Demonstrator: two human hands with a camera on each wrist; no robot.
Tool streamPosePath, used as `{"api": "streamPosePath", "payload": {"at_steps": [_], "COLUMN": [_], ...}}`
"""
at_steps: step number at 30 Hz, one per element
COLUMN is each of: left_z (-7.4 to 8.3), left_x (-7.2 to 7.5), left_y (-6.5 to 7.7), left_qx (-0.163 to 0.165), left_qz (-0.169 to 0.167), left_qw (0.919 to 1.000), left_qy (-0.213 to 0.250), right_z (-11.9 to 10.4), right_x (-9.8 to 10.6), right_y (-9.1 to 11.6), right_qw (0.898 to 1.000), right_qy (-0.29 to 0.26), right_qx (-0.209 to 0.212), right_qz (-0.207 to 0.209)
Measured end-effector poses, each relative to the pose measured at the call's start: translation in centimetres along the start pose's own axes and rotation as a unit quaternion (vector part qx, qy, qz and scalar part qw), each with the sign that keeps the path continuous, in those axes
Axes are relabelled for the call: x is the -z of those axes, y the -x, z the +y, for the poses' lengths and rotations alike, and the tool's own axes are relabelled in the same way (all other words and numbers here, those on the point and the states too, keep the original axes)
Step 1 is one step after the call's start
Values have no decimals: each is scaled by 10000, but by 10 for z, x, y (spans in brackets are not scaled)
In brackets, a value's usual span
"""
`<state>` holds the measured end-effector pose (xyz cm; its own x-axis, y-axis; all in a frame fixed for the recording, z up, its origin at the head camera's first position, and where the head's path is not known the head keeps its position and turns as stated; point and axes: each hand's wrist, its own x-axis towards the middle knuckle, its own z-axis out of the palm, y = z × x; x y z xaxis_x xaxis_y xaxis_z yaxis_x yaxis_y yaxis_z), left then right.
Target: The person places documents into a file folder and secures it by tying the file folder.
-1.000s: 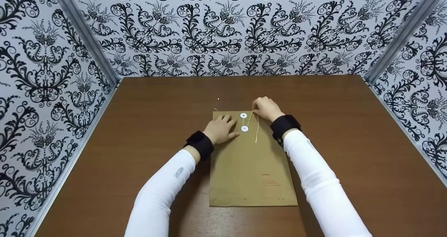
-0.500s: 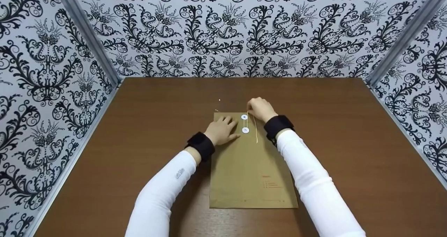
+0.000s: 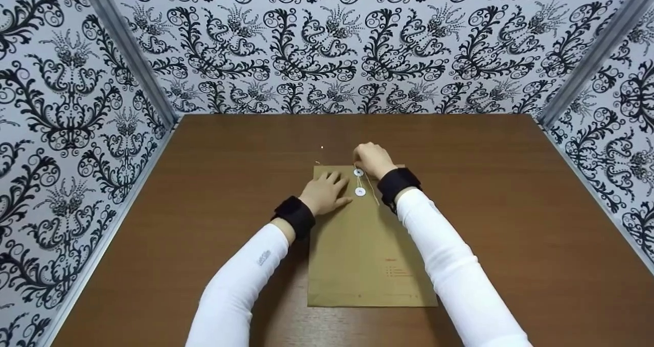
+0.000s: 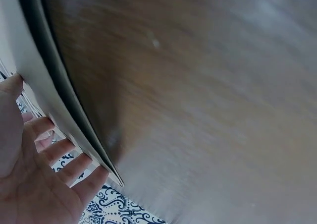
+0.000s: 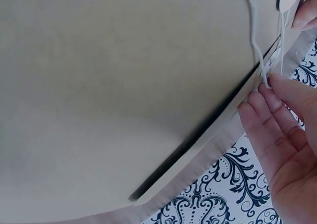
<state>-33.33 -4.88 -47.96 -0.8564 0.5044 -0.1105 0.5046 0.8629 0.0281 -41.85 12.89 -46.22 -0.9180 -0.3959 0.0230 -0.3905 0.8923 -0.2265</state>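
A brown paper envelope (image 3: 357,245) lies flat on the table, with two white round buttons near its top edge. The upper button (image 3: 358,172) and lower button (image 3: 360,191) are linked by a pale string (image 3: 374,191), whose loose end trails down to the right. My right hand (image 3: 374,159) pinches this string between thumb and fingertips just above the upper button; the right wrist view shows the string (image 5: 254,33) running into the pinch. My left hand (image 3: 323,192) rests with fingers spread on the envelope's upper left part.
The brown wooden table (image 3: 230,193) spreads around the envelope. A small white speck (image 3: 322,147) lies beyond its top edge. A bit of thread (image 3: 318,162) shows at the top left corner. Patterned walls (image 3: 317,45) stand at the back and both sides.
My right hand has moved left along the envelope's top edge, bringing the string from the right over to the upper button. My left hand stays in place on the envelope.
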Motion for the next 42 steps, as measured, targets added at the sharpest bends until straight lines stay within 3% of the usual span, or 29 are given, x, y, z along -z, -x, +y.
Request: {"api": "streamPosePath", "payload": {"at_steps": [8,19,25,31,37,42], "left_z": [0,0,-1,-2,-2,-2], "left_x": [-1,-5,-3,0,2,4], "left_y": [-1,0,-1,-4,-2,-1], "left_qx": [-13,-37,-24,-77,-150,-212], "left_qz": [6,77,116,228,264,274], "left_qw": [10000,9999,9997,9993,9989,9990], "left_qy": [40,81,208,284,346,279], "right_z": [3,24,35,43,45,46], "right_x": [-1,-5,-2,7,11,10], "right_y": [4,19,40,62,78,87], "right_qw": [9996,9896,9947,9970,9929,9907], "right_qy": [-236,-1388,-893,-126,111,67], "right_qx": [-6,306,487,725,877,1011], "right_qz": [131,210,170,-240,-792,-913]}}
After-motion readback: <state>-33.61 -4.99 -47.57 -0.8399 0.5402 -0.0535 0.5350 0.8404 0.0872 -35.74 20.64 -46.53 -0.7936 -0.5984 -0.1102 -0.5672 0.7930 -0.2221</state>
